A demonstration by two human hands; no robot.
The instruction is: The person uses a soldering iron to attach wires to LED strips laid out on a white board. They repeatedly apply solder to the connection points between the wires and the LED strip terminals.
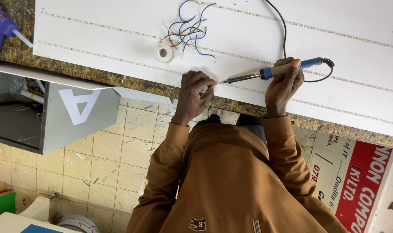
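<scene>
My right hand (pixel 283 86) grips a soldering iron (pixel 270 71) with a blue and beige handle. Its metal tip points left at an LED strip (pixel 248 88) near the front edge of a white board (pixel 118 17). My left hand (pixel 196 92) rests at the board's edge just left of the tip, fingers pinched on a thin solder wire (pixel 170 82) that runs up to a small white solder spool (pixel 164 51). The iron's black cord (pixel 284 30) loops away over the board.
Loose blue, red and brown wires (pixel 188 30) lie tangled beside the spool. A blue glue gun (pixel 0 26) sits at the far left on the speckled counter (pixel 97 77). Below are a grey box with a white letter shape (pixel 80 103), a tiled floor (pixel 110 164) and a red and white sign (pixel 356 181).
</scene>
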